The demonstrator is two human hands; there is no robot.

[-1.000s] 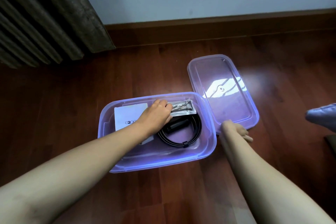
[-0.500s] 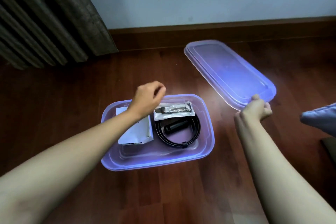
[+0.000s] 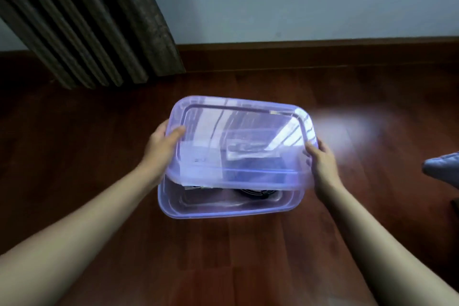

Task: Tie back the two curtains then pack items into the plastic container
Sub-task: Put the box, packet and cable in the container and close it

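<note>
A translucent purple plastic container (image 3: 223, 208) sits on the wooden floor in the middle of the view. Its matching lid (image 3: 238, 141) hovers over it, tilted, with the near edge a little above the container's rim. My left hand (image 3: 161, 146) grips the lid's left edge, thumb on top. My right hand (image 3: 320, 156) grips the lid's right edge. Through the lid I make out a white paper, a clear packet and a black coiled cable (image 3: 255, 192) inside, all blurred.
A dark pleated curtain (image 3: 82, 20) hangs at the upper left, reaching the floor. A wooden baseboard (image 3: 310, 53) runs along the pale wall behind. A grey-blue object (image 3: 442, 169) shows at the right edge. Bare wooden floor surrounds the container.
My right hand carried the lid from the floor at the right to above the container. My left hand left the container's inside and took hold of the lid's left edge.
</note>
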